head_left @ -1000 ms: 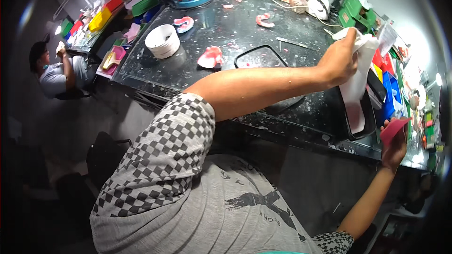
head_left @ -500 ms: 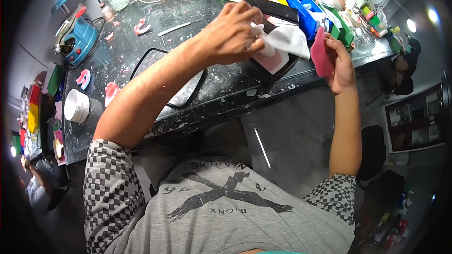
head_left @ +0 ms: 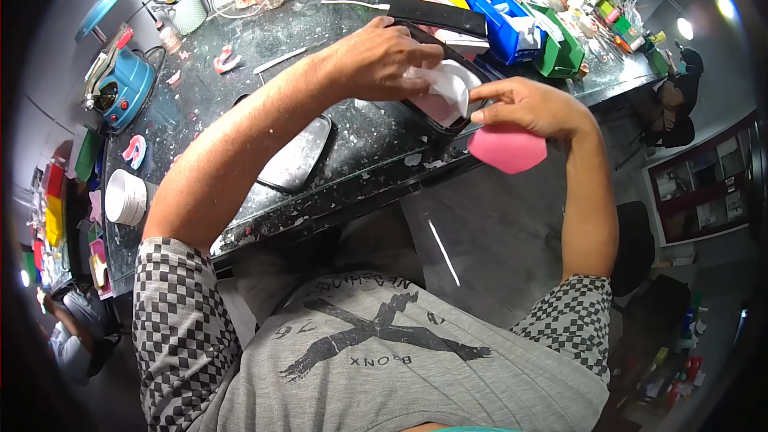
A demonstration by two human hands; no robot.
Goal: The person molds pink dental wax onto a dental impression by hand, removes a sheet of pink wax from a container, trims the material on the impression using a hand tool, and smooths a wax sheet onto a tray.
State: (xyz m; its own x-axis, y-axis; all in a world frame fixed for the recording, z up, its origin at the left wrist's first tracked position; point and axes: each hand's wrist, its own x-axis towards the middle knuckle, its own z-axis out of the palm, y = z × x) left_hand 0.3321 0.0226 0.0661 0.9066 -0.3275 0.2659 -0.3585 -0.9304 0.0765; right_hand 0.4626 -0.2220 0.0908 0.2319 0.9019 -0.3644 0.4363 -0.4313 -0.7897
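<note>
My left hand point(head_left: 390, 60) is closed on a crumpled thin white sheet point(head_left: 450, 84), over a dark-rimmed box point(head_left: 453, 130). Inside the box, beneath the white sheet, shows a pale pink layer point(head_left: 434, 106). My right hand point(head_left: 532, 108) comes in from the right, its thumb and index fingertip at the white sheet's edge. Below its curled fingers hangs a pink wax sheet point(head_left: 509, 150), bent a little, past the bench's front edge. The grip on it is partly hidden by the hand.
A dark-rimmed lid or tray point(head_left: 298, 154) lies under my left forearm. On the left stand a white tub point(head_left: 126, 197) and a blue machine point(head_left: 124, 90). A knife point(head_left: 280, 60) lies farther back. Blue point(head_left: 500, 28) and green bins point(head_left: 560, 44) stand behind the box.
The right hand has moved left to the white sheet, and the wax sheet has turned from edge-on to flat, lower down. My left hand keeps hold of the white sheet, now nearer the box.
</note>
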